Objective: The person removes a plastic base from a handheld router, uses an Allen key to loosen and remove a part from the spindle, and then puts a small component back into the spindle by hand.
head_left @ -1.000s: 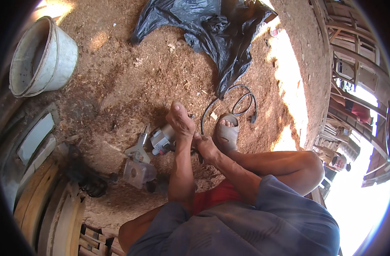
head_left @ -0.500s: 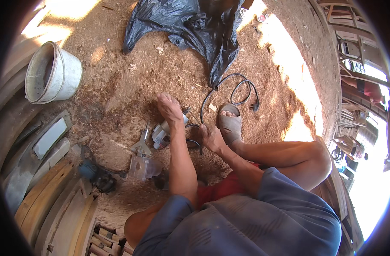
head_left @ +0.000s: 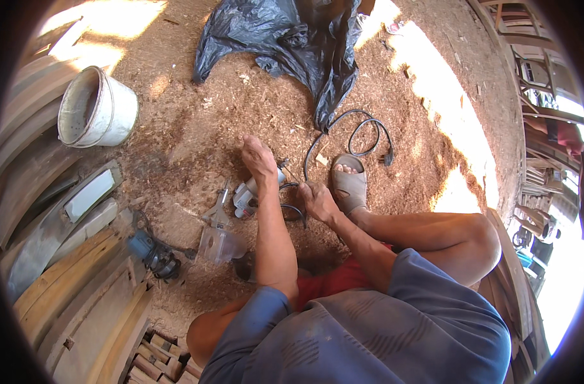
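My left hand (head_left: 259, 158) is closed, knuckles up, at the far end of a small grey-and-white power tool (head_left: 246, 197) lying on the ground; its fingertips are hidden. My right hand (head_left: 318, 202) is closed on a thin rod (head_left: 293, 174) that slants toward the tool's end by my left hand. What kind of rod it is, I cannot make out. Beside the tool, to the left, lie a flat metal piece (head_left: 216, 215) and a clear plastic router base (head_left: 216, 246). A black cord (head_left: 307, 150) runs past my right hand to a plug.
A black plastic sheet (head_left: 282, 41) spreads over the sawdust ahead. At left stand a whitish bucket (head_left: 116, 112) and stacked curved timbers (head_left: 68, 269), with a blue-and-black power tool (head_left: 152, 251) beside them. My sandalled foot (head_left: 351, 185) rests right of the cord.
The whole view has shifted a little, so the bucket and timbers sit farther right in it. Both hands keep nearly the same places at the tool.
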